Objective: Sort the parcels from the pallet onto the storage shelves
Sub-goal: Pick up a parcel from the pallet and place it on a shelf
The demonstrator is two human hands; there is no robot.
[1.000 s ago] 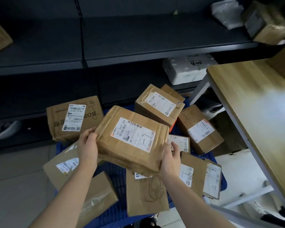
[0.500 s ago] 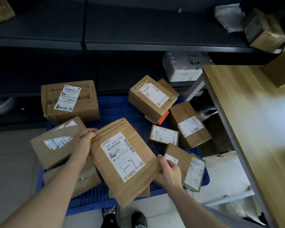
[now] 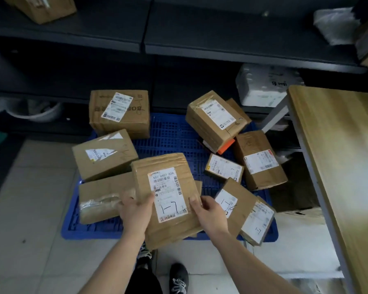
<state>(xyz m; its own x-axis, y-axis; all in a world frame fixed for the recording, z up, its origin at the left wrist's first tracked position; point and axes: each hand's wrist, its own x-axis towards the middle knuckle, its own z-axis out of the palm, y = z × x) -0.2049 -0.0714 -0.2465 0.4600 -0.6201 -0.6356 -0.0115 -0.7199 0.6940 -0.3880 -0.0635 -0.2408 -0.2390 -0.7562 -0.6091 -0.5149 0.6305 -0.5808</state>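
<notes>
I hold a flat brown cardboard parcel [image 3: 168, 187] with a white label marked "1-7", label up, above the front of the blue plastic pallet [image 3: 174, 132]. My left hand [image 3: 136, 211] grips its lower left edge and my right hand [image 3: 208, 213] grips its lower right edge. Several other brown parcels lie on the pallet: one at the back left [image 3: 119, 113], one at the left [image 3: 103, 153], one at the back right [image 3: 216, 119], a small one [image 3: 224, 169] in the middle. Dark storage shelves [image 3: 200, 35] run along the back.
A wooden table [image 3: 338, 155] with a metal frame stands at the right. A white wrapped package [image 3: 266, 85] sits on the lower shelf, a brown box [image 3: 40, 7] on the upper shelf at left. My shoes [image 3: 179, 276] stand on the tiled floor before the pallet.
The parcel came down from chest height towards me and turned so its label reads upright. Both hands shifted to its near edge. The view tilted down onto the pallet.
</notes>
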